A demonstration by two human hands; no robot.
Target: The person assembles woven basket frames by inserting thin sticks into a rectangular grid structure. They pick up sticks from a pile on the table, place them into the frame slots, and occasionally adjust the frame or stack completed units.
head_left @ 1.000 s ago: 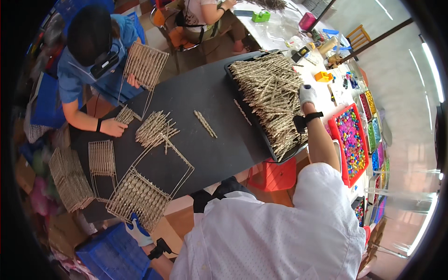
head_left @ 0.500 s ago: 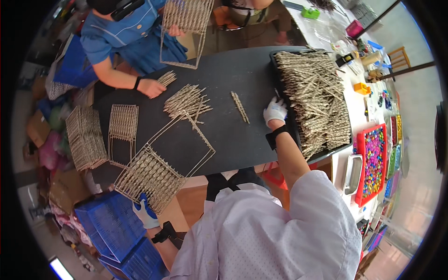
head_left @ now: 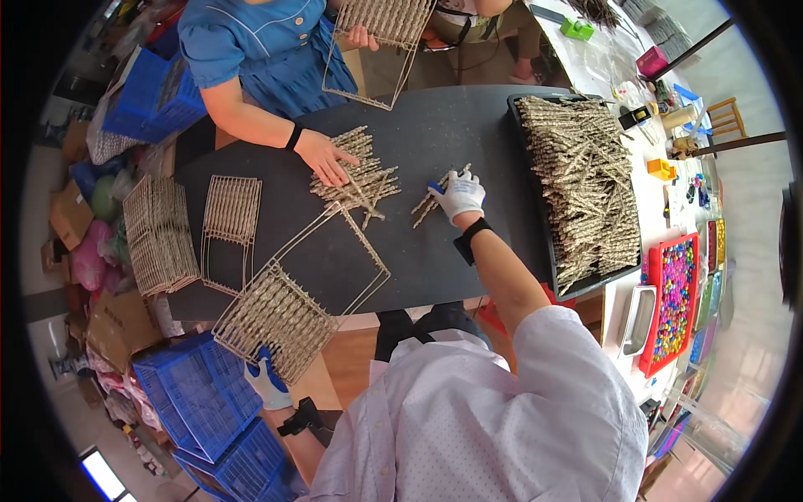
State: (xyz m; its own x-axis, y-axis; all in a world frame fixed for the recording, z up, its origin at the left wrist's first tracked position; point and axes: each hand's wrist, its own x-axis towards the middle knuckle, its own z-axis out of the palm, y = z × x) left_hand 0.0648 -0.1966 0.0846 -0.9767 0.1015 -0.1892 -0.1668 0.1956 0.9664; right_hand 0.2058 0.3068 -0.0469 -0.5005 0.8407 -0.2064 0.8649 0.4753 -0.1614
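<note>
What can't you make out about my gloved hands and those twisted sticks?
- Left white-gloved hand: head view, fingers hidden under the wire frame of twisted sticks.
- Right white-gloved hand: its grip on the small bundle of sticks is too small to tell.

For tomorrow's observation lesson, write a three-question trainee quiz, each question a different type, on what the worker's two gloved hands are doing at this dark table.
1. True or false: the right hand rests on a small bundle of sticks on the dark table.
2. What does the left hand hold? A) a blue crate B) the wire frame partly filled with sticks C) a red tray of beads
3. Fill in: the big heap of sticks lies in a black ____ to the worker's right.

Key
1. True
2. B, gripped at its near edge, which overhangs the table.
3. tray
</note>
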